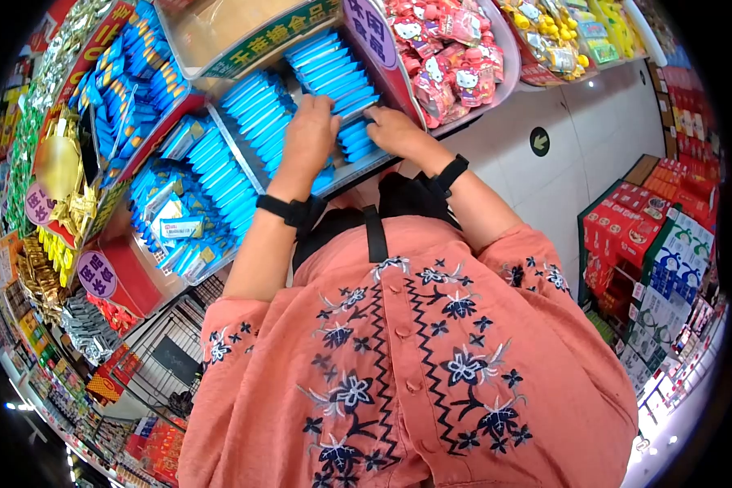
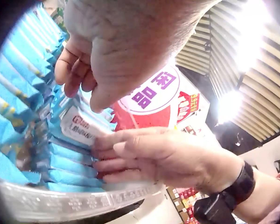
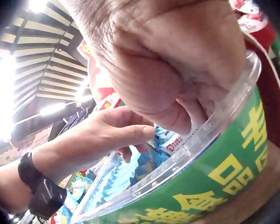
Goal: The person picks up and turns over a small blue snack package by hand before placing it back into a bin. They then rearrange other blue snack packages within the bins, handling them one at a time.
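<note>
Glossy blue, flat-wrapped snack packets (image 1: pixel 329 69) stand in tight rows inside a clear plastic bin (image 2: pixel 79 205) directly under both hands; one, bearing a white label (image 2: pixel 78 126), lies tilted beside the right fingertips. The right hand (image 1: pixel 398 130) reaches over the bin's near rim, its fingers nearly straight and close together against the packets. The left hand (image 1: pixel 309 134) hangs over the rows, thumb extended, fingers loosely bent; nothing shows between them. A green strip with yellow characters (image 3: pixel 224 177) runs along the bin's near wall. Left of it, more blue packets (image 1: pixel 179 220) lie jumbled; right of it, a rounded tub holds pink cartoon-printed packets (image 1: pixel 455 69). The person wears black wristbands (image 1: pixel 450 175) and a coral embroidered shirt (image 1: pixel 415 342). Red boxes (image 1: pixel 626 220) stand farther right on the pale tiled floor (image 1: pixel 561 175).
</note>
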Available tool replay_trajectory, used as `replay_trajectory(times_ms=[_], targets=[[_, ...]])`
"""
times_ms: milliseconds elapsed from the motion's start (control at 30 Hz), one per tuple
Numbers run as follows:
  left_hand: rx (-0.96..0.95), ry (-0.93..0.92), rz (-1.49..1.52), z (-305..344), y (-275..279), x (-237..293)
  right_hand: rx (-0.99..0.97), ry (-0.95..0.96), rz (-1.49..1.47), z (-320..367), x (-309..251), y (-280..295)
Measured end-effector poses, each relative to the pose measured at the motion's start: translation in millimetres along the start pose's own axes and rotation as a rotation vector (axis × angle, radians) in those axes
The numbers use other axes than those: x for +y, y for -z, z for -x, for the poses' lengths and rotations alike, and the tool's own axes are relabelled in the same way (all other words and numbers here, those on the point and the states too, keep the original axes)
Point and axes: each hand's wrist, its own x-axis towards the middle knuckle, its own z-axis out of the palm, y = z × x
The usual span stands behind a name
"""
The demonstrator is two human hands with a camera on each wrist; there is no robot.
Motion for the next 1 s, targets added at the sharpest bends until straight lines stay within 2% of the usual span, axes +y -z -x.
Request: replay_trajectory(times_ms=[200, 400, 500, 600, 667, 800, 1000], targets=[[0.093, 0.162, -0.012, 28.6, 53.4, -42.4, 0.14, 0.065, -0.06, 4.9, 3.7, -9.1], [0.384, 0.13, -0.348, 53.6, 125.9, -122.5, 0.082, 0.066, -0.053, 14.6, -16.4, 1.0], [0.381, 0.247, -0.464, 58.2, 142.7, -148.7, 0.109, 0.101, -0.09, 15.4, -29.1, -1.3], [0.341, 0.316, -0.487, 60.3, 143.8, -171.0, 0.028, 0.077, -0.074, 19.0, -47.5, 2.2], [0.306, 0.36, -0.503, 62.0, 139.1, -183.8, 0.035, 0.126, -0.062, 22.0, -54.7, -2.9], [0.247, 0.417, -0.549, 62.7, 137.0, -184.2, 0.052, 0.193, -0.08, 30.4, -68.2, -15.4], [0.208, 0.416, -0.642, 63.6, 142.3, -184.5, 0.035, 0.091, -0.088, 42.7, -89.1, -17.9]])
